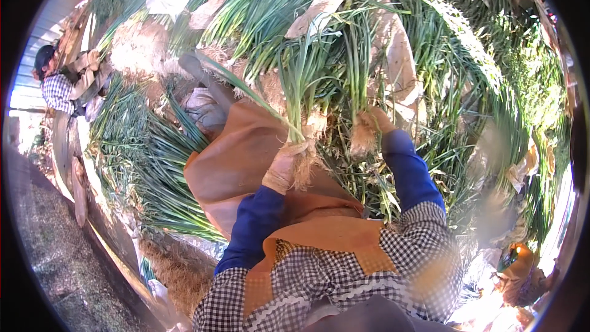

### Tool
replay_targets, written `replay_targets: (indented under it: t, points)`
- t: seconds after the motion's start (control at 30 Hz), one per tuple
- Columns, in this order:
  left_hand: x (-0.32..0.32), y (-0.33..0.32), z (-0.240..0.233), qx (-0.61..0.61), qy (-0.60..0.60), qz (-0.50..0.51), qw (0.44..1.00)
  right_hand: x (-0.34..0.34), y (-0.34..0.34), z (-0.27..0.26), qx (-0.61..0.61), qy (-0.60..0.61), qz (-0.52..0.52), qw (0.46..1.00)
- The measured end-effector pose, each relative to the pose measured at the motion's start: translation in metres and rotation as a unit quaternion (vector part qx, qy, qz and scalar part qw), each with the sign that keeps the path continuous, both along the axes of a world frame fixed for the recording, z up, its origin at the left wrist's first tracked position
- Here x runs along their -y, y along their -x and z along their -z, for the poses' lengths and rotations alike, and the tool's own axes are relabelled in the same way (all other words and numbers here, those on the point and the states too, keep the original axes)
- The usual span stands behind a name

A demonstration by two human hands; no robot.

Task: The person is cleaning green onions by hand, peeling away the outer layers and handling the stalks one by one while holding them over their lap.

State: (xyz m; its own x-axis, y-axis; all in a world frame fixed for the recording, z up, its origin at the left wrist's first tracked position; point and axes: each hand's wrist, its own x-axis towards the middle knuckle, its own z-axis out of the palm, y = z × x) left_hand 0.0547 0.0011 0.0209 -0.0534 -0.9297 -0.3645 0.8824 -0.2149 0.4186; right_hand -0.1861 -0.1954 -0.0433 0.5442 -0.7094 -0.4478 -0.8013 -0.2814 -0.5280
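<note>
My left hand, in a pale glove, is closed around the root end of a bunch of green onions above my lap. The leaves point away from me, one long stalk leans off to the left, and stringy roots hang below the fist. To the right, my right hand grips a second bunch of green onions near its base. Its roots dangle beside the fingers, which are partly hidden. An orange-brown apron covers my lap under the left hand.
Large heaps of green onions lie ahead, with more onions at my left. Pale cloth sheets are among them. Roots are piled at lower left. A person is at far left, and a person's sleeve seems to show at lower right.
</note>
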Motion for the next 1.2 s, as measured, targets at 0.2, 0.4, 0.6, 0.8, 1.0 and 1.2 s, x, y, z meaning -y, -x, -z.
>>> replay_targets:
  t: [0.2,0.4,0.6,0.8,1.0,1.2]
  points:
    - [-0.004,0.026,-0.004,0.001,-0.070,0.004,0.998,-0.044,0.026,0.024,0.250,-0.033,0.200,0.947]
    - [-0.009,0.059,0.044,0.056,-0.080,0.090,0.991,-0.110,-0.027,-0.029,0.479,-0.249,0.243,0.806]
    - [-0.002,0.082,0.062,0.276,-0.059,0.026,0.959,-0.096,-0.058,-0.018,0.237,-0.018,0.176,0.955]
    - [-0.004,0.079,0.070,0.160,-0.086,-0.043,0.982,-0.144,-0.034,-0.074,0.225,0.133,0.001,0.965]
    - [-0.004,0.050,0.047,0.106,-0.167,0.012,0.980,-0.138,0.079,-0.079,-0.065,-0.001,-0.014,0.998]
    - [-0.011,0.032,0.036,0.056,-0.161,0.079,0.982,-0.093,-0.015,-0.017,0.163,-0.270,0.147,0.937]
